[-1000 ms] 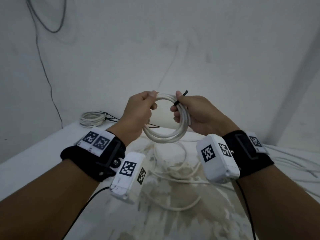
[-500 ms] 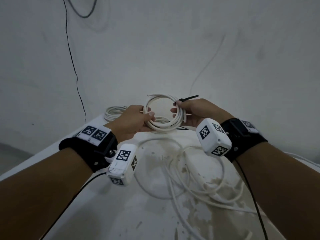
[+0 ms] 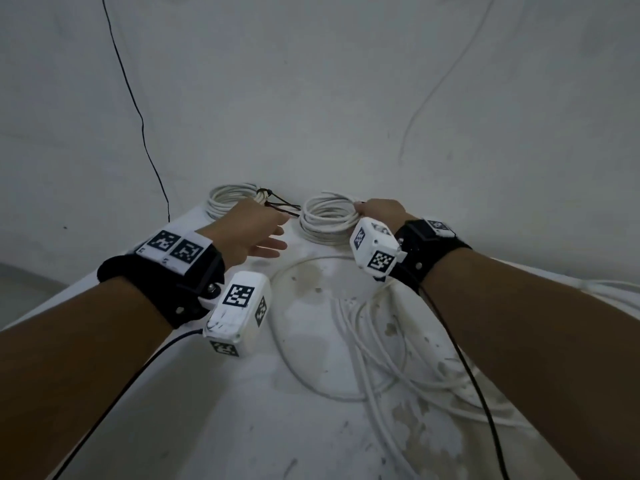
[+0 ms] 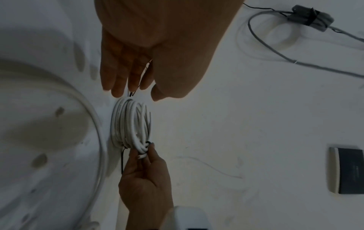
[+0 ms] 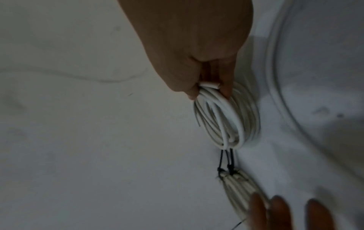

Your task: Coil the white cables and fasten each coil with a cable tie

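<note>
A coil of white cable (image 3: 323, 221) lies at the far end of the white table (image 3: 242, 393). My right hand (image 3: 360, 207) pinches its right rim, where a black cable tie (image 4: 147, 143) wraps the strands. In the right wrist view my thumb and fingers grip the coil (image 5: 226, 116). My left hand (image 3: 277, 237) hovers just left of it with straight fingers, holding nothing. Behind that hand lies a second white coil (image 3: 230, 199), bound with black ties (image 3: 273, 202).
Loose white cables (image 3: 381, 348) sprawl over the stained middle and right of the table. A thin black wire (image 3: 138, 109) hangs down the wall at the back left. A dark rectangular object (image 4: 346, 171) and a grey cable (image 4: 275, 46) show in the left wrist view.
Both hands carried the coil from mid-air down and forward to the table's far end, beside the tied coil. My left hand let go and its fingers straightened.
</note>
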